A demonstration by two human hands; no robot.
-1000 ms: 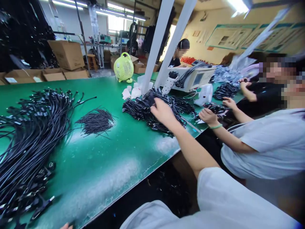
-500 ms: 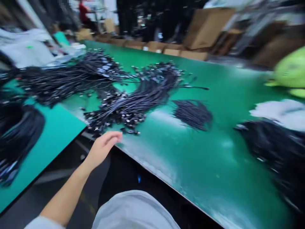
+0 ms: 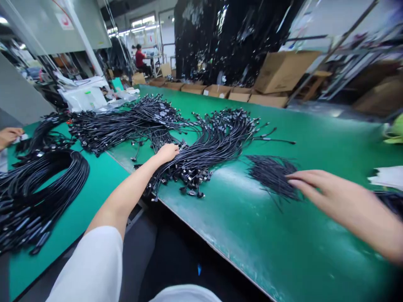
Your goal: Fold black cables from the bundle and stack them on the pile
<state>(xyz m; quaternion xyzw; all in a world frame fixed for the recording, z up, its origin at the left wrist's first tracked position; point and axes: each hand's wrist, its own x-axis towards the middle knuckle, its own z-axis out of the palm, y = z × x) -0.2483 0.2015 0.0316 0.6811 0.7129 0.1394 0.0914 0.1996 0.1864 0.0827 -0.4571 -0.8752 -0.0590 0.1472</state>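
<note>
Green table [image 3: 283, 243] — left hand [image 3: 167, 153] at long cables [image 3: 217, 140], right hand [image 3: 324, 188] at black strips [image 3: 269, 173] — I cannot tell whether either grips.

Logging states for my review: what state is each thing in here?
Middle connector cables: piled, spread across the green table
Thin black strands: loosely heaped
Leftmost cable bundle: bent in a curve
Large cardboard box: open or shut, unclear
Left hand: at the middle connector cables, grip unclear
Right hand: fingers at the strands' edge, grip unclear
</note>
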